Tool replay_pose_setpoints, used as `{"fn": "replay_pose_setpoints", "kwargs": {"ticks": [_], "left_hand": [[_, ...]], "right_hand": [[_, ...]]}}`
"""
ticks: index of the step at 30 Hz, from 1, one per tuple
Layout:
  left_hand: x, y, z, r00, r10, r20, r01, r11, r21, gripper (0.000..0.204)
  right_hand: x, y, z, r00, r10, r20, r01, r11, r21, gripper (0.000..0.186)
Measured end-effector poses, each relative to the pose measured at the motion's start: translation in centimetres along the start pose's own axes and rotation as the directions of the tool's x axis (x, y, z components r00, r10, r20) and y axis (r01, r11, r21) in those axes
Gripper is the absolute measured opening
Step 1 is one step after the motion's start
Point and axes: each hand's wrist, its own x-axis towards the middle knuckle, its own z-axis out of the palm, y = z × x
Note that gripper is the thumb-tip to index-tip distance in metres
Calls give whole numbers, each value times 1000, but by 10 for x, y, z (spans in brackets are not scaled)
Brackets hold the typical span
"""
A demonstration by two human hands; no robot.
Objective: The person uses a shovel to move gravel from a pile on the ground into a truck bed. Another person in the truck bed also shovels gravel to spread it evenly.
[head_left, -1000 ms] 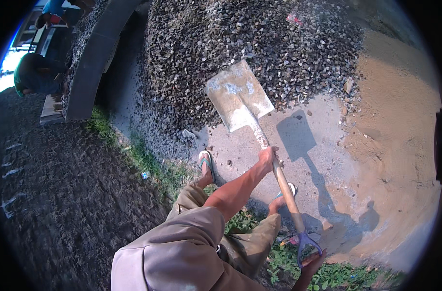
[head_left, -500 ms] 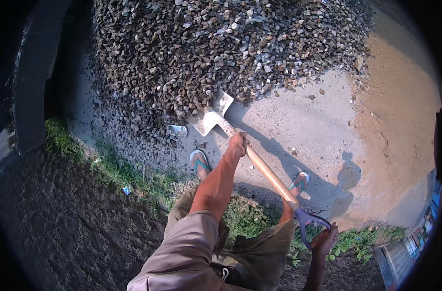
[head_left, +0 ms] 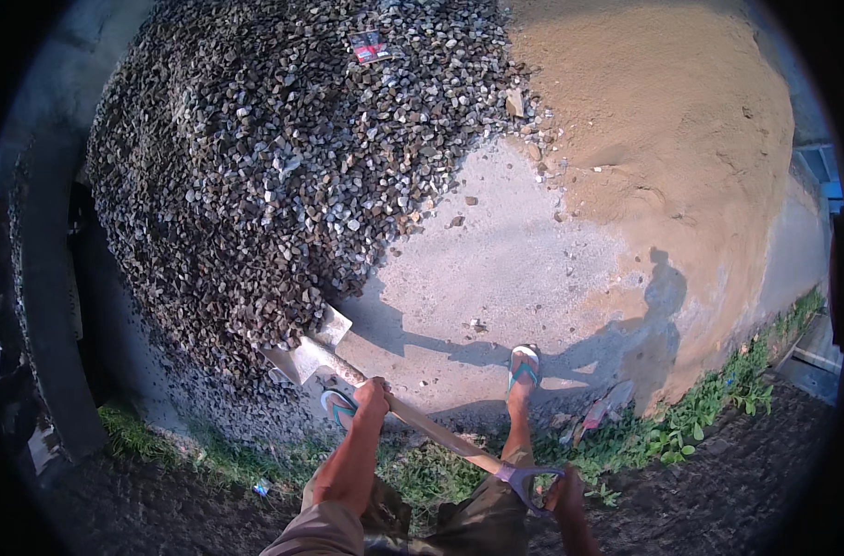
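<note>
I have the left hand [head_left: 373,396] wrapped round the light-brown wooden shaft [head_left: 459,446] of a long shovel [head_left: 424,423], and the right hand [head_left: 566,493] curled on its purple D-shaped grip [head_left: 508,473]. From my left hand, that grip lies at four o'clock and the whitish metal blade [head_left: 299,361] at ten, its front hidden in heaped grey-brown gravel [head_left: 246,176]. Tan sand [head_left: 681,111] spreads toward one.

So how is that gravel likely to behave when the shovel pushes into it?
The gravel lies as loose, separate stones in a heap, so it would probably shift and slide rather than move as one mass. Being stone, it is likely heavy on the shovel. Its angular pieces may catch rather than roll freely.
</note>
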Motion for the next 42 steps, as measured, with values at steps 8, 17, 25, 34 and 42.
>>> {"fn": "replay_pose_setpoints", "kwargs": {"ticks": [8,17,25,34,42], "left_hand": [[-164,115,120,877,419,235,-431,903,0,26],[-334,241,153,616,725,307,-746,663,-69,21],[-228,-93,149,793,-245,558,322,946,-44,16],[-71,-41,125,728,-400,557,445,893,59,22],[-20,-12,77,971,-184,155,171,981,94,18]], "right_hand": [[33,-101,4,964,54,261,-98,983,158,40],[-9,-206,75,860,83,504,-229,945,234,40],[-31,-145,-252,954,-284,-92,281,959,-50,36],[-114,-134,23,788,-317,-528,248,948,-200,37],[-59,-25,3,915,-271,-298,248,962,-114,33]]}}
